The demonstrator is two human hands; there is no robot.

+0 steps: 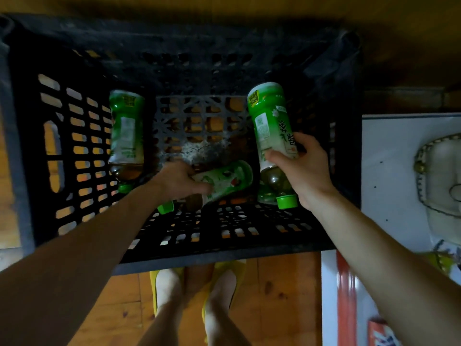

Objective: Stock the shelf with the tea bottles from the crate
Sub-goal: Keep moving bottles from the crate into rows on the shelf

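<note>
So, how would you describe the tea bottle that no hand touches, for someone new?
Look inside the black crate on the wooden floor. Near its left wall lies a green-labelled tea bottle, cap toward the person. Unlike the middle bottle in the left hand and the right bottle in the right hand, nobody holds it.

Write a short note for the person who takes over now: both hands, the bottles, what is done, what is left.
Left hand: grips the middle bottle, which lies near the front of the crate.
Right hand: holds the right bottle, apparently lifted, cap toward the person.
The left bottle lies untouched along the crate's left wall.
Done: cannot tell, as the shelf is not in view.
Left: carry these three bottles to the shelf.
</note>
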